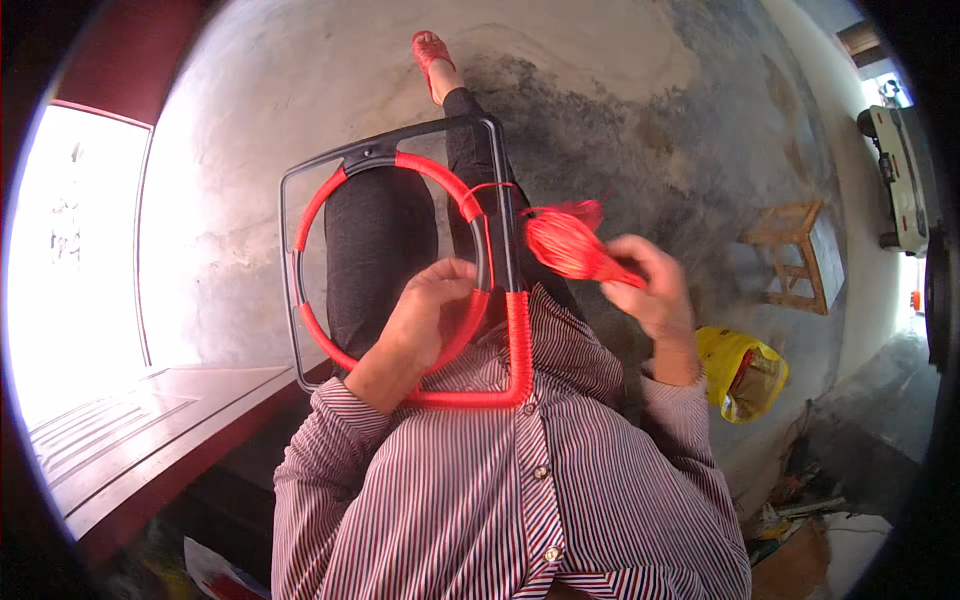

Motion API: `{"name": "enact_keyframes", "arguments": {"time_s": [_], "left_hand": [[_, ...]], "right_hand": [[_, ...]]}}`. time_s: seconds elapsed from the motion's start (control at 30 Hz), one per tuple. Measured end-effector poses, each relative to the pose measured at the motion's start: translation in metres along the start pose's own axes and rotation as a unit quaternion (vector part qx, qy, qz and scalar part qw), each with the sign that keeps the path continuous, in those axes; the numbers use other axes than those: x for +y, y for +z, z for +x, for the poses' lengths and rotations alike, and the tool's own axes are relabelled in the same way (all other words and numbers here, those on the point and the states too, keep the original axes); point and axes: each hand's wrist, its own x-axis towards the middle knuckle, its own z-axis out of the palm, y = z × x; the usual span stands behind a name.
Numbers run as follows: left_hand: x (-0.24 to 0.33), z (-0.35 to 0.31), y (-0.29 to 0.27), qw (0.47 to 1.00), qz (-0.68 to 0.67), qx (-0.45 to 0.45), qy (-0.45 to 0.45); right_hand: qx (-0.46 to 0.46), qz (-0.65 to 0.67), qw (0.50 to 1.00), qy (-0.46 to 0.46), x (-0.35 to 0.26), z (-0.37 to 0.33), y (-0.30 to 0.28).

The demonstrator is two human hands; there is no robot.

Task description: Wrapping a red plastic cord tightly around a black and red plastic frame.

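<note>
A black metal frame (423, 128), square with a ring inside it, rests on my lap. Red cord is wound tightly over its lower right corner (519, 350) and over parts of the ring (316, 205); bare black metal shows between the wrapped stretches. My left hand (425, 310) is closed around the ring's right side, thumb and fingers near a bare section. To the right of the frame, my right hand (655, 285) grips a bundle of red cord (570, 243) by its narrow end. A strand runs from the ring's upper right toward the bundle.
A wooden stool (800, 255) stands on the concrete floor at the right. Closer to me lies a yellow bag (742, 372) with something red inside. A door panel (150, 420) is at the left, beside a bright doorway. A vehicle (903, 180) shows at the far right.
</note>
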Motion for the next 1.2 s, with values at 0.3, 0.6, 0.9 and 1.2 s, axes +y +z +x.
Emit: {"name": "enact_keyframes", "arguments": {"time_s": [0.3, 0.6, 0.9, 1.2], "left_hand": [[0.01, -0.013, 0.022, 0.999, 0.023, 0.0, 0.038], [-0.005, -0.002, 0.002, 0.995, 0.054, -0.033, 0.078], [-0.008, -0.008, -0.004, 0.991, 0.089, -0.061, 0.076], [-0.006, -0.008, -0.008, 0.995, 0.07, -0.049, 0.054]], "right_hand": [[0.33, 0.29, 0.879, -0.182, -0.001, -0.082, -0.111], [0.279, 0.409, 0.868, 0.039, 0.007, -0.033, -0.05], [-0.023, 0.24, 0.967, 0.086, -0.017, 0.008, 0.033], [0.047, 0.364, 0.924, 0.105, -0.027, -0.015, 0.014]]}}
